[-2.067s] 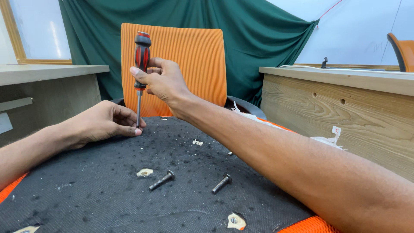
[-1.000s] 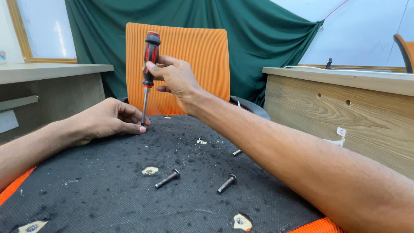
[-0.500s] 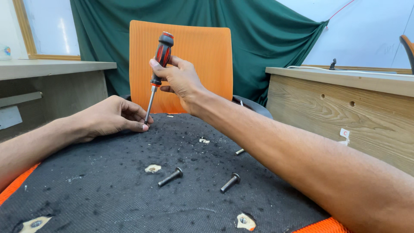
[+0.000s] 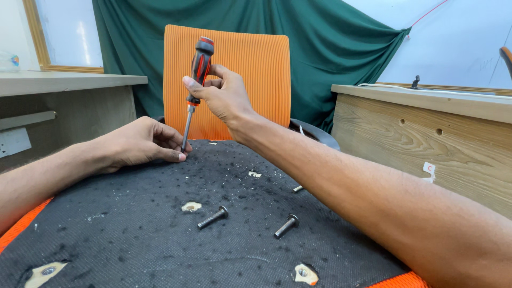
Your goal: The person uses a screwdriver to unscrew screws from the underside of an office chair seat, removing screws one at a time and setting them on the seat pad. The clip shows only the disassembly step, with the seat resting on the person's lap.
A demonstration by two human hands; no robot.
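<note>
Black fabric underside of an upturned orange chair seat [image 4: 133, 240] fills the foreground, green curtain [image 4: 330, 53] and wooden desks behind. Right hand [image 4: 221, 96] is clenched round the red-black screwdriver [image 4: 194, 88], held near upright, tip down at the far edge of the seat. Left hand [image 4: 141, 144] rests there, fingertips pinched at the tip, what they pinch is hidden. Two dark bolts [image 4: 213, 217] [image 4: 286, 225] lie loose mid-seat, a third part-hidden by the right forearm. Bare mounting holes [image 4: 191, 206] [image 4: 305, 273] [image 4: 47, 272] show. Looks partway: one fastener being worked, several left
</note>
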